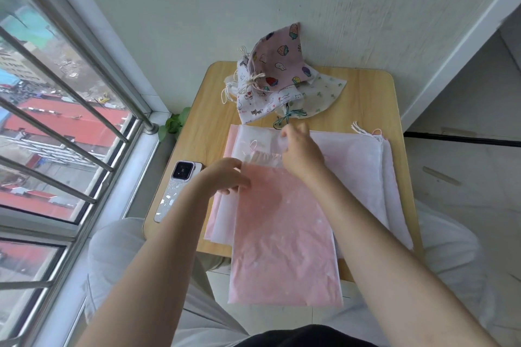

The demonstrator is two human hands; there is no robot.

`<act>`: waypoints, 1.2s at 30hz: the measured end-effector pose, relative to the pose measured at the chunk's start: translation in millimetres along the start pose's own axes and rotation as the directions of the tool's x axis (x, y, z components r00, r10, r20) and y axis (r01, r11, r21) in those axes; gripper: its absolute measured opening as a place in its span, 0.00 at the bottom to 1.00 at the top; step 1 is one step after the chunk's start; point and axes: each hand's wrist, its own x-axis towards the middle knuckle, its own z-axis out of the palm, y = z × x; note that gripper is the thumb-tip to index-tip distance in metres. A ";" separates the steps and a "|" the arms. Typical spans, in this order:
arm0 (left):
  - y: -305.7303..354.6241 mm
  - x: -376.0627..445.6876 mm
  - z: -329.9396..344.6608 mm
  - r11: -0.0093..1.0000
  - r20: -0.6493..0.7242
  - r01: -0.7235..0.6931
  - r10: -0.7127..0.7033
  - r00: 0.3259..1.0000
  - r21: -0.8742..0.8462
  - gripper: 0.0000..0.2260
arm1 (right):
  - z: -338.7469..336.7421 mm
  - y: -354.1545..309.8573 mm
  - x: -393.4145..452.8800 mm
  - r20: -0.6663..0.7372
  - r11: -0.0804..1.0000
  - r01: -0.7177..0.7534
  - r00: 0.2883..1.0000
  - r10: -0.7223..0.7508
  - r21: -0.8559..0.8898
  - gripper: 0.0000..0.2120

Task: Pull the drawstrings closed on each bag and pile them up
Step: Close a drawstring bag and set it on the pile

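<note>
I saw the pink bag [284,234] lying on a stack of flat white and pink bags [366,166] on the tabletop [366,93], its lower end hanging over the near edge. My left hand [225,177] pinched the bag's left edge near its gathered top. My right hand [301,152] gripped the gathered top. The pile of cinched printed bags [276,76] sat at the far edge, a phone [177,189] to the left.
</note>
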 end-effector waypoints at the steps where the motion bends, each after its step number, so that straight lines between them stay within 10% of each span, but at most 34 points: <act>1: 2.0 -1.0 -1.4 0.998 -0.004 -0.015 0.015 1.000 -0.057 0.11 | 3.2 6.2 0.5 -0.018 0.996 -0.081 0.997 0.081 -0.029 0.15; 6: 18.5 1.9 -0.1 0.960 -0.162 -0.052 0.008 0.987 -0.275 0.16 | 22.3 19.4 -2.7 0.103 0.976 -0.116 0.985 0.137 -0.183 0.12; 15: 30.1 9.2 7.9 0.820 -0.319 -0.100 -0.104 0.942 -0.563 0.17 | 27.8 8.6 -19.2 0.119 0.979 0.082 0.987 -0.106 0.188 0.12; 21: 14.3 4.7 5.0 0.798 -0.316 -0.094 -0.124 0.941 -0.595 0.07 | 9.2 27.9 -22.1 -0.234 0.900 -0.214 0.919 0.316 0.379 0.09; 26: 8.1 4.5 5.6 0.709 -0.318 -0.140 -0.123 0.940 -0.691 0.05 | 2.6 49.3 -17.0 0.110 0.799 -0.529 0.846 0.521 0.285 0.20; 36: 2.5 2.4 1.6 0.641 -0.196 -0.136 -0.023 0.980 -0.756 0.07 | 7.6 32.2 0.0 0.151 0.703 -0.496 0.856 0.494 0.510 0.20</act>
